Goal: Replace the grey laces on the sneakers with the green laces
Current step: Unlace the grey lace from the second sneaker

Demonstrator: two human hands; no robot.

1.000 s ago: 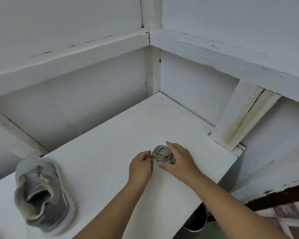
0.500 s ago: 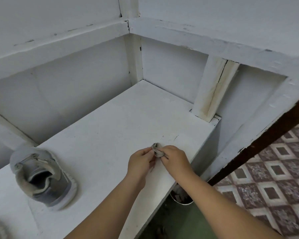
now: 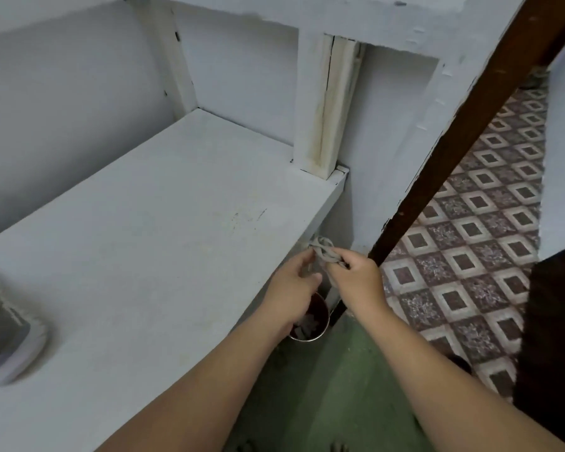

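Observation:
A small bundle of grey lace (image 3: 326,253) hangs in the air just past the front right edge of the white shelf (image 3: 163,230). My right hand (image 3: 356,282) pinches the bundle from the right. My left hand (image 3: 292,288) holds its left end with curled fingers. A grey sneaker (image 3: 7,334) lies on the shelf at the far left, blurred and partly cut off by the frame. No green laces are in view.
A round metal can (image 3: 312,322) stands on the green floor below my hands. A white post (image 3: 320,102) rises at the shelf's right end. A dark wooden beam (image 3: 463,132) slants beside patterned floor tiles (image 3: 477,243).
Both hands carried the grey lace bundle from the shelf top to the right, out over the shelf edge. The view swung right, so the sneaker slid to the left border.

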